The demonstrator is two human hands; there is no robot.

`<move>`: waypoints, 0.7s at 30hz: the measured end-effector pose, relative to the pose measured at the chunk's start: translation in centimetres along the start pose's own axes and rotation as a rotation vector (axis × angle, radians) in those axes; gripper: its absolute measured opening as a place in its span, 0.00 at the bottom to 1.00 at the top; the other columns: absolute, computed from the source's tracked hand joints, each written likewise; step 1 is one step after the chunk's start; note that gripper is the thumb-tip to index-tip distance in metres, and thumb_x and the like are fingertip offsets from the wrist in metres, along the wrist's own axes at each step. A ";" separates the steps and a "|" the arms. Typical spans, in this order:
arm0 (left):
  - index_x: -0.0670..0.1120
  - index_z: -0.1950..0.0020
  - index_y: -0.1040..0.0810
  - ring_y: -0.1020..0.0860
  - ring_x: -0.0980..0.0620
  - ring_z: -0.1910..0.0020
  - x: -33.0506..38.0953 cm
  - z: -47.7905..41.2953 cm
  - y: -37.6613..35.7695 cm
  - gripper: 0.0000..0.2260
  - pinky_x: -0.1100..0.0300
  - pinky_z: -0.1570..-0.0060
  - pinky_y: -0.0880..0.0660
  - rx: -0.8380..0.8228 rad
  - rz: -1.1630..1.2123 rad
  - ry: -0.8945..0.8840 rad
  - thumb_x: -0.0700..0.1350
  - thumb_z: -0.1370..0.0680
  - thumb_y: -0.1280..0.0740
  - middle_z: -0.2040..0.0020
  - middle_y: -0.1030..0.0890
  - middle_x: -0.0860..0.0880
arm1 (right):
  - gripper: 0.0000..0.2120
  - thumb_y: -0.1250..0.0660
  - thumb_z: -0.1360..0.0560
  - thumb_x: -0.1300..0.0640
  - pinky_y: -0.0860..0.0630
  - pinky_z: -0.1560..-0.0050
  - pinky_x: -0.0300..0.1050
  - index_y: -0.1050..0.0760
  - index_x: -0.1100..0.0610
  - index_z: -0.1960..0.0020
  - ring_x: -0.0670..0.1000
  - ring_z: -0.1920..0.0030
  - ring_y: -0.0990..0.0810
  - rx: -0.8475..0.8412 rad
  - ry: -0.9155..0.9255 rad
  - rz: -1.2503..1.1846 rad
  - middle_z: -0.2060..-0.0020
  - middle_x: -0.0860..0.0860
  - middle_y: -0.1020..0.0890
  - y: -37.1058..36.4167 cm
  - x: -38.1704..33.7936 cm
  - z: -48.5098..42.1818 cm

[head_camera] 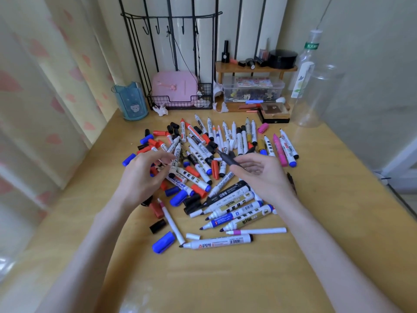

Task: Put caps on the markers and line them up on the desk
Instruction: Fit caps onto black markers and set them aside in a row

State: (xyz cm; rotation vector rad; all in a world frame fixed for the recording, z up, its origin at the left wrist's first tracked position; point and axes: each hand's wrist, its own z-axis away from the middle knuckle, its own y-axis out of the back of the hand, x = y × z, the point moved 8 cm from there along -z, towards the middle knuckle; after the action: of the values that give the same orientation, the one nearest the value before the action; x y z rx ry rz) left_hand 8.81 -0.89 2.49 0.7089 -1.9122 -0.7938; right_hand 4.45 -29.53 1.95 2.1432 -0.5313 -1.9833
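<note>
A heap of several uncapped markers [198, 159] and loose caps in red, blue and black covers the middle of the wooden desk [225, 279]. My right hand [264, 175] holds a dark grey marker [229, 159], its uncapped tip pointing up and left over the heap. My left hand [144, 175] hovers over the heap's left side with fingers loosely curled, holding nothing I can see. A blue cap [163, 242] and a black cap [158, 226] lie near the front. A row of larger markers [239, 211] lies below my right hand.
Along the back stand a blue cup [130, 101], a black wire rack with a pink case [173, 86], a small wooden shelf [255, 68] with cosmetics, a clear box [252, 89] and clear plastic bottles [316, 96]. A curtain hangs at left.
</note>
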 end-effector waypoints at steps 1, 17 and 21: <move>0.54 0.42 0.16 0.20 0.54 0.47 -0.3 0.3 0.3 0.11 0.51 0.47 0.22 0.021 0.015 0.014 0.40 0.20 0.29 0.46 0.16 0.58 | 0.08 0.23 0.25 0.53 0.23 0.50 0.33 0.15 0.48 0.46 0.40 0.52 0.18 0.007 0.018 0.064 0.55 0.41 0.14 -0.2 0.1 -0.3; 0.56 0.40 0.19 0.20 0.51 0.50 -6.9 2.9 3.2 0.15 0.51 0.52 0.26 0.151 -0.031 0.354 0.47 0.24 0.23 0.51 0.18 0.57 | 0.12 0.25 0.23 0.56 0.21 0.47 0.52 0.16 0.53 0.40 0.49 0.51 0.21 0.090 0.289 0.439 0.54 0.42 0.20 -1.4 -0.1 1.1; 0.55 0.46 0.16 0.19 0.48 0.49 -6.6 2.9 1.8 0.07 0.52 0.54 0.27 0.096 -0.089 0.413 0.48 0.24 0.24 0.53 0.17 0.56 | 0.11 0.25 0.23 0.55 0.21 0.48 0.53 0.16 0.52 0.41 0.49 0.52 0.21 0.091 0.297 0.444 0.54 0.42 0.19 -1.6 -0.1 1.2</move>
State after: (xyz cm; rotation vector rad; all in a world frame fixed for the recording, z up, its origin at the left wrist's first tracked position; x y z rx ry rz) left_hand 8.69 5.81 -0.70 0.9436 -1.5596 -0.5590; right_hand 3.52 -27.85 1.38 2.0864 -0.9576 -1.4052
